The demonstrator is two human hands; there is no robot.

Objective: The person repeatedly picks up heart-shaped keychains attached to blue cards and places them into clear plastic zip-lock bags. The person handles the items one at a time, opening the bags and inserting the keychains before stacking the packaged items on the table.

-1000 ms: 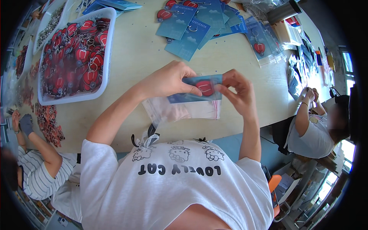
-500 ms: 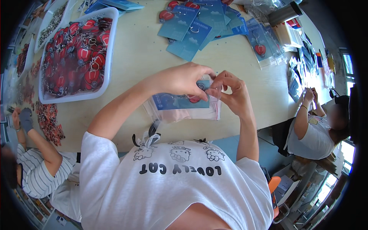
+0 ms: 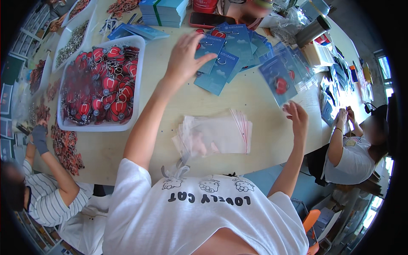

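My left hand (image 3: 185, 57) reaches over blue backing cards (image 3: 217, 73) carrying red keychains, at the back middle. Its fingers and thumb are spread around the nearest card's left edge, and nothing shows gripped. Out to the right, my right hand (image 3: 297, 117) has its fingers bent together at the lower end of a bagged card (image 3: 278, 78) with a red keychain. That card is smeared by motion and lies over other bagged cards. A stack of clear plastic bags (image 3: 216, 132) lies on the table in front of my chest.
A white bin (image 3: 140, 85) of red keychains stands at left, with a tray of metal rings (image 3: 74, 44) beyond. Banded blue cards (image 3: 163, 12), a phone (image 3: 211, 20) and a metal flask (image 3: 312, 32) are at the back. Co-workers sit left and right.
The bagged card has moved from in front of me to the right with my right hand. My left hand has let go of it and moved away to the loose cards.
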